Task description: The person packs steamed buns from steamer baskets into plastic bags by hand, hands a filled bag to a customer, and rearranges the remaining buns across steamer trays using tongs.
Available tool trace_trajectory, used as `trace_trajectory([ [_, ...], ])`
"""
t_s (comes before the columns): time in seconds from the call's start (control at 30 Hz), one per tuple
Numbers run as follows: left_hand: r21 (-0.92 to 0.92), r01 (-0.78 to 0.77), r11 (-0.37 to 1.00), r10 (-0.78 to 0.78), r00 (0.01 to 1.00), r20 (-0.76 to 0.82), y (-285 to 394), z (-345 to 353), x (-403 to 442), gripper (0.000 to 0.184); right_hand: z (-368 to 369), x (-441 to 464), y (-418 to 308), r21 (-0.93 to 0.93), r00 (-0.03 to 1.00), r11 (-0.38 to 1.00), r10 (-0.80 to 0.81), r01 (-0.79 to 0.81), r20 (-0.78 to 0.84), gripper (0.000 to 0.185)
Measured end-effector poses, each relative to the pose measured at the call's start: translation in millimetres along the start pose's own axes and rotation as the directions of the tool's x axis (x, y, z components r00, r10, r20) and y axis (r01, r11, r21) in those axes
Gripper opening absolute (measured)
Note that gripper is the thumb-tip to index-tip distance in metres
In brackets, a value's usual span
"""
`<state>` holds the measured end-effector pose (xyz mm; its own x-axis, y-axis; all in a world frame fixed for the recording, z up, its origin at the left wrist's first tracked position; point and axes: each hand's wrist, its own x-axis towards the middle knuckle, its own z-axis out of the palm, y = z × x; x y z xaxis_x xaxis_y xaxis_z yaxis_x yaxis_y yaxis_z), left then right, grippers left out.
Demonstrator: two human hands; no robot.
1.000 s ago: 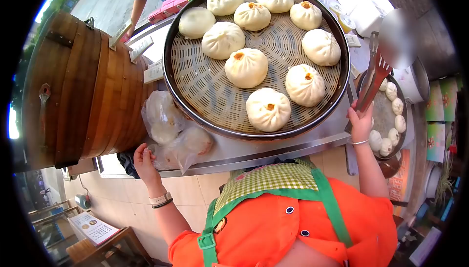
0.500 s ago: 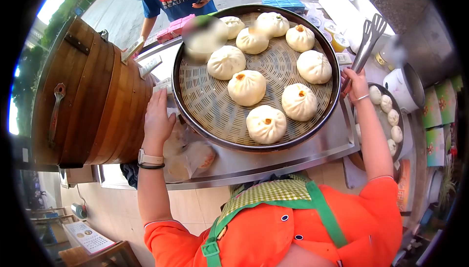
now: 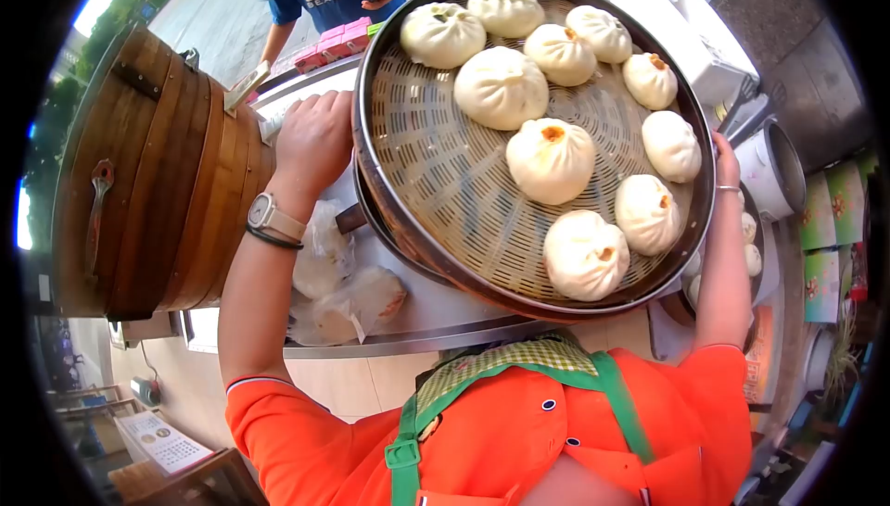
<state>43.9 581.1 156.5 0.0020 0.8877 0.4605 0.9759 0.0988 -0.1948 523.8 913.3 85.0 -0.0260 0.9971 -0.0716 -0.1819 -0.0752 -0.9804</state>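
the left hand and right hand clasp opposite sides of the steamer tray, tilted above another tier over the surface; should one side dip further, its buns could slide.

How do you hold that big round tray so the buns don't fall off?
Probably by the rim of the steamer tray, coming from opposite sides, where the left hand and right hand are now. It's wide and round, with buns spread across it, so gripping just one side could tip it.
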Motion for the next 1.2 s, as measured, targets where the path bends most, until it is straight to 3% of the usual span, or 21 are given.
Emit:
trace_trajectory([
  [0.1, -0.040, -0.161, 0.986, 0.152, 0.973, -0.175, 49, -5, 53, 0.006, -137, 32, -24, -0.008, 0.999, 0.999, 0.048, -0.048, -0.014, 0.029],
  [0.13, -0.067, -0.164, 0.984, 0.158, 0.983, -0.091, 106, -7, 102, 0.012, -229, 68, -34, 0.000, 0.994, 0.994, 0.110, -0.110, -0.029, 0.030],
  [0.17, -0.108, -0.196, 0.975, 0.183, 0.976, -0.117, 134, -6, 120, 0.010, -259, 47, -51, -0.013, 0.991, 0.995, 0.101, -0.103, -0.087, 0.032],
  [0.27, -0.137, -0.333, 0.933, 0.310, 0.936, -0.166, 225, 8, 174, 0.006, -362, 9, -74, 0.056, 0.967, 0.968, 0.249, -0.246, -0.060, 0.036],
  [0.37, -0.200, -0.463, 0.864, 0.433, 0.884, -0.175, 314, 38, 225, 0.007, -464, -40, -74, 0.140, 0.933, 0.979, 0.184, -0.147, -0.309, 0.038],
  [0.5, -0.351, -0.543, 0.762, 0.532, 0.835, -0.138, 432, 101, 273, 0.009, -563, -92, -34, 0.075, 0.782, 0.997, 0.057, -0.013, -0.621, 0.025],
  [0.57, -0.353, -0.594, 0.723, 0.584, 0.798, -0.148, 476, 136, 283, 0.009, -562, -110, -15, 0.082, 0.721, 0.996, 0.036, 0.029, -0.692, 0.022],
  [0.7, -0.339, -0.618, 0.709, 0.620, 0.776, -0.116, 486, 190, 303, 0.007, -534, -100, 28, 0.230, 0.560, 0.973, 0.190, 0.001, -0.806, 0.021],
  [0.73, -0.331, -0.622, 0.709, 0.636, 0.768, -0.081, 493, 199, 307, 0.007, -525, -99, 28, 0.217, 0.574, 0.976, 0.166, 0.020, -0.802, 0.021],
  [0.83, -0.365, -0.594, 0.717, 0.586, 0.797, -0.146, 505, 231, 309, 0.006, -501, -93, 33, 0.102, 0.450, 0.995, 0.086, 0.011, -0.889, 0.024],
  [0.87, -0.334, -0.593, 0.733, 0.562, 0.804, -0.194, 508, 240, 304, 0.006, -501, -91, 39, 0.180, 0.463, 0.979, 0.115, 0.100, -0.879, 0.027],
  [0.9, -0.339, -0.592, 0.731, 0.561, 0.804, -0.194, 510, 244, 301, 0.006, -507, -91, 44, 0.183, 0.440, 0.979, 0.126, 0.091, -0.889, 0.030],
  [0.97, -0.357, -0.534, 0.766, 0.533, 0.839, -0.109, 513, 244, 301, 0.007, -493, -92, 36, 0.274, 0.446, 0.952, 0.186, 0.140, -0.875, 0.032],
  [1.1, -0.351, -0.427, 0.833, 0.438, 0.898, -0.054, 519, 264, 293, 0.011, -497, -84, 42, 0.176, 0.527, 0.959, 0.034, 0.222, -0.849, 0.033],
  [1.13, -0.384, -0.359, 0.851, 0.400, 0.916, 0.031, 522, 257, 291, 0.013, -501, -85, 37, 0.251, 0.571, 0.960, 0.136, 0.127, -0.810, 0.032],
  [1.2, -0.395, -0.327, 0.858, 0.365, 0.931, 0.023, 524, 254, 290, 0.013, -501, -82, 23, 0.309, 0.628, 0.950, 0.267, -0.045, -0.731, 0.030],
])
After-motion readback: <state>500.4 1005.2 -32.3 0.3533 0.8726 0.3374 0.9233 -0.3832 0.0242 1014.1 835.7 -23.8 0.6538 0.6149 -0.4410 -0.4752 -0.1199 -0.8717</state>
